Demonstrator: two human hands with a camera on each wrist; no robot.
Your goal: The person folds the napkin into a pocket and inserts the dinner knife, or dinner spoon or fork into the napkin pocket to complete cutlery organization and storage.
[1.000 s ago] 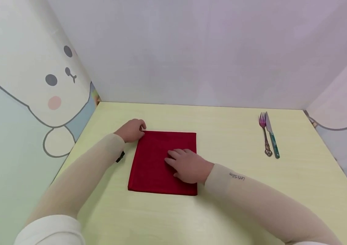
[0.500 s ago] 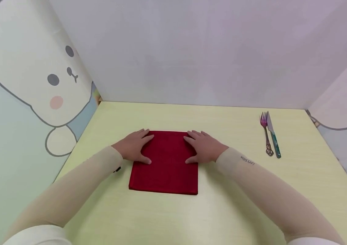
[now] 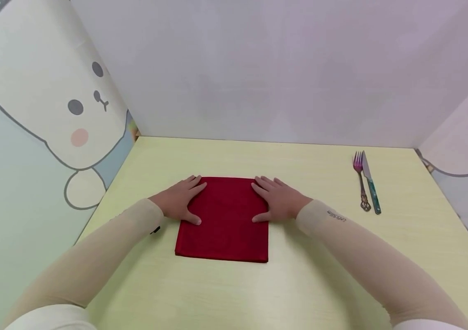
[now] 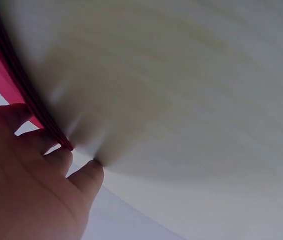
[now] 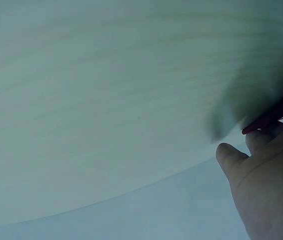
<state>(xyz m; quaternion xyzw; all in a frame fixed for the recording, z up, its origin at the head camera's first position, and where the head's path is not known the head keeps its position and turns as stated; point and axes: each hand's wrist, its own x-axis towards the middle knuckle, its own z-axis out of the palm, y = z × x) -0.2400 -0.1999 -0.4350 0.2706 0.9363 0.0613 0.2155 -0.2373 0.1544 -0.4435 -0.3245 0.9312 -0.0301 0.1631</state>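
Note:
A red cloth [image 3: 225, 229], folded into a flat square of several layers, lies on the pale wooden table [image 3: 225, 293]. My left hand [image 3: 178, 199] rests on its far left part, thumb and fingers spread over the edge. On the far right part rests my right hand [image 3: 281, 199], its fingers spread the same way. In the left wrist view, fingertips of the left hand [image 4: 36, 180] touch the stacked edge of the cloth [image 4: 24, 80]. The right wrist view shows the right hand [image 5: 271, 175] beside a dark red corner of the cloth [image 5: 271, 117].
A fork [image 3: 361, 181] and a knife with a green handle [image 3: 373, 190] lie side by side at the table's far right. A pale wall [image 3: 275, 73] stands behind the table. Panels with cartoon drawings [image 3: 52, 119] flank it on both sides.
My left hand has gone from holding the cloth's far left corner to lying spread on its left side. My right hand has moved from the middle to the far right part.

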